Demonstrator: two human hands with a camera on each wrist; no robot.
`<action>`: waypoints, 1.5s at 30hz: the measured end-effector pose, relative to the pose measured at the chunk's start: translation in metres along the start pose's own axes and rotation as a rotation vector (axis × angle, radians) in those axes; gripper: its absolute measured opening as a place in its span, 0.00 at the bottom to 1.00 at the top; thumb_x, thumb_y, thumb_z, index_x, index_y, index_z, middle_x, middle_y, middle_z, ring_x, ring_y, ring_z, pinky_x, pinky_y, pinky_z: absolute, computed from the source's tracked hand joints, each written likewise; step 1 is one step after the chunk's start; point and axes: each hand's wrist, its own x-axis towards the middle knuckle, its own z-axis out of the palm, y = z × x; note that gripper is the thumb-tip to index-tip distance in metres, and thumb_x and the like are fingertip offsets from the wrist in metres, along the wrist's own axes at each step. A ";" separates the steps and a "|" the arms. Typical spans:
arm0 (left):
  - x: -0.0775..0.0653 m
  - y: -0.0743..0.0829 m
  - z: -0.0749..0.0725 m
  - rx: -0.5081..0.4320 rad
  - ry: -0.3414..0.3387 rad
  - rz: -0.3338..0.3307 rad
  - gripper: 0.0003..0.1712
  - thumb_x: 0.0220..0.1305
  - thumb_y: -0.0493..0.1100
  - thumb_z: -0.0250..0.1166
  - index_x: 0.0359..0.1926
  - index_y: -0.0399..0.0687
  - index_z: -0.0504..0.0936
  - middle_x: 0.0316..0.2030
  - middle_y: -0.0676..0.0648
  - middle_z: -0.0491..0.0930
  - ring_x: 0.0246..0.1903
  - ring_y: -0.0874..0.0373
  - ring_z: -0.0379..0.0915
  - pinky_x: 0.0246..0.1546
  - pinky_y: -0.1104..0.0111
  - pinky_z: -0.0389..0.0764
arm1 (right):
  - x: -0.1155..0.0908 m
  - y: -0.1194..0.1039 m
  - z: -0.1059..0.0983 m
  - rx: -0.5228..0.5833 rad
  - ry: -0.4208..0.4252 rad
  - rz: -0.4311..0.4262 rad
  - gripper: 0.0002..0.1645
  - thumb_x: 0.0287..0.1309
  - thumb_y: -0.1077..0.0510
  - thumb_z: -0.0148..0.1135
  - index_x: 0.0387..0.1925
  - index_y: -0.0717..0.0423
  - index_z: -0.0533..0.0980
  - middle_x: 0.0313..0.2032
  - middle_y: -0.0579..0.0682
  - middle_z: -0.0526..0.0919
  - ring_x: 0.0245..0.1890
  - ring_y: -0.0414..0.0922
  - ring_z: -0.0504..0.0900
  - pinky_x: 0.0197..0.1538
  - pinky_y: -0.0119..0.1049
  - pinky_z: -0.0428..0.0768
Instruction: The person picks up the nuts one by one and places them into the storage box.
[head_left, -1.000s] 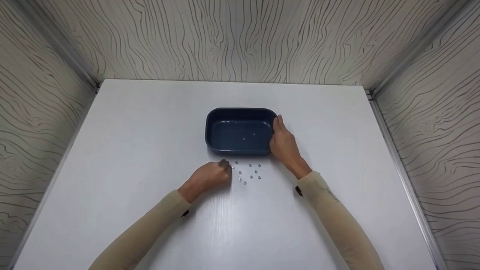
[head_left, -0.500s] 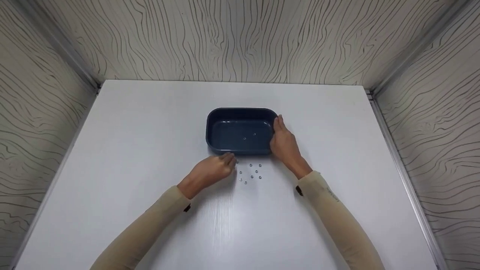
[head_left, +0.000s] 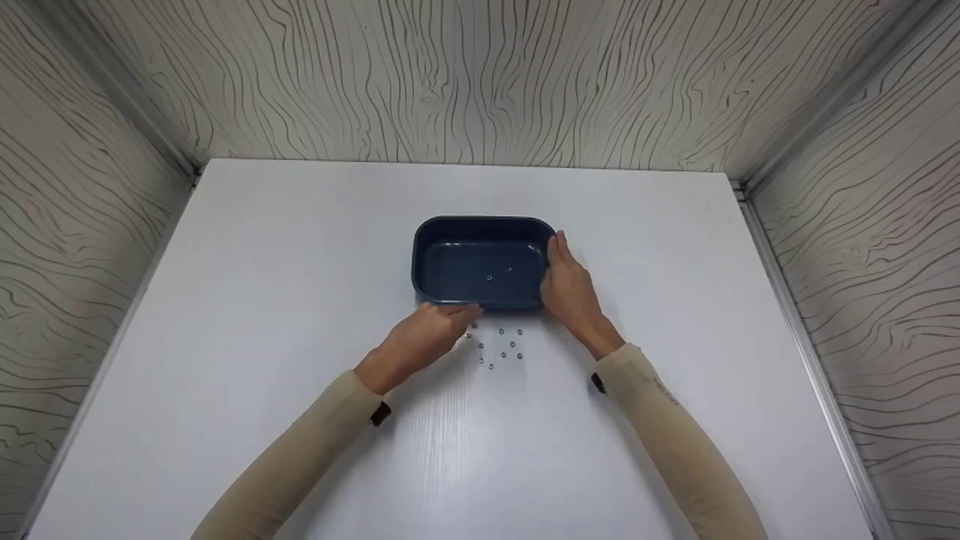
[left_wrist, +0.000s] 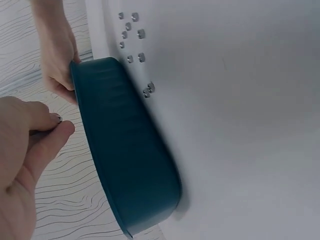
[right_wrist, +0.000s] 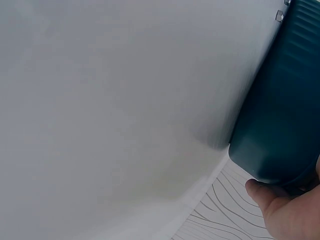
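Note:
My left hand (head_left: pixel 420 337) pinches a small shiny metal nut (left_wrist: pixel 59 118) between thumb and fingertip. In the head view that hand overlaps the front rim of a dark blue rectangular plastic basin (head_left: pixel 457 274); the left wrist view has it raised beside the basin's top edge. With my right hand (head_left: pixel 570 289) I grip the basin's right side, the thumb (right_wrist: pixel 260 192) lying just under the rim. Inside the basin lie two nuts, one nut (head_left: pixel 490 278) a little nearer the front. Several more metal nuts (head_left: pixel 512 344) are scattered on the table before the basin.
The white table (head_left: pixel 300 247) carries the basin near its middle. Wood-grain patterned panels (head_left: pixel 465 82) rise behind it and at both sides, with metal rails along the corners.
From low beside the scattered nuts, my left hand has lifted and moved forward to the basin's front rim, carrying a nut. The right hand and basin stay nearly still.

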 end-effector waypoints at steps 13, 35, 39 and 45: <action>0.013 0.001 -0.004 -0.247 0.102 -0.232 0.13 0.67 0.27 0.67 0.50 0.37 0.90 0.44 0.41 0.92 0.39 0.54 0.91 0.37 0.67 0.91 | 0.000 -0.001 -0.001 0.016 -0.009 0.008 0.33 0.73 0.68 0.45 0.76 0.76 0.58 0.79 0.72 0.58 0.74 0.64 0.70 0.72 0.55 0.77; 0.032 -0.014 -0.006 -0.789 0.178 -0.740 0.13 0.69 0.34 0.69 0.53 0.36 0.89 0.46 0.40 0.92 0.44 0.53 0.92 0.45 0.71 0.90 | 0.000 0.000 -0.001 0.034 -0.029 0.039 0.33 0.75 0.67 0.43 0.77 0.74 0.56 0.80 0.70 0.55 0.78 0.61 0.64 0.77 0.53 0.71; 0.037 -0.018 -0.005 -0.885 0.185 -0.825 0.13 0.68 0.35 0.70 0.52 0.37 0.90 0.46 0.40 0.92 0.45 0.54 0.92 0.44 0.72 0.90 | 0.001 -0.001 -0.002 0.029 -0.030 0.043 0.33 0.75 0.67 0.43 0.77 0.74 0.56 0.80 0.70 0.55 0.77 0.62 0.66 0.76 0.54 0.73; 0.042 -0.024 -0.001 -1.132 0.204 -0.930 0.16 0.69 0.31 0.67 0.56 0.28 0.85 0.52 0.31 0.88 0.51 0.48 0.90 0.50 0.71 0.89 | 0.001 0.000 0.000 0.010 -0.028 0.031 0.33 0.74 0.67 0.43 0.77 0.74 0.57 0.80 0.70 0.56 0.71 0.64 0.75 0.68 0.54 0.81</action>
